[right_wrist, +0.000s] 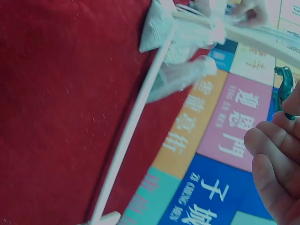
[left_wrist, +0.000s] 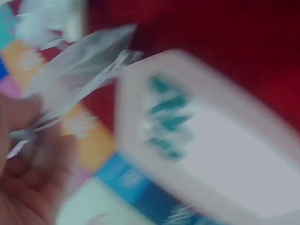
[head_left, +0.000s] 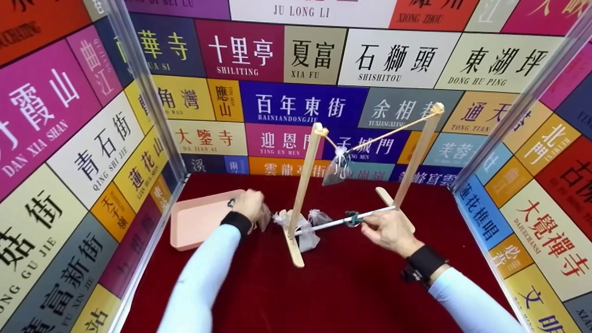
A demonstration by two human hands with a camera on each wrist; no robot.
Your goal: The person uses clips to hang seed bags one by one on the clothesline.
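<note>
We find the left hand (head_left: 249, 206) pinching a bag (left_wrist: 89, 65) just off the tray's (head_left: 178, 237) right edge, the right hand (head_left: 393, 230) pinching a clip (right_wrist: 283, 89) — a bump could tip the narrow-footed stand (head_left: 305, 180).

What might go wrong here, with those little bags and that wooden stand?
The left hand holds a mesh bag near the left upright, so a swing might knock it. The right hand pinches a small green clip, which could slip. The cord dips under the hanging bag; more weight might loosen it.

One tray (head_left: 196, 219), two posts (head_left: 304, 180), one rod (head_left: 334, 224)
</note>
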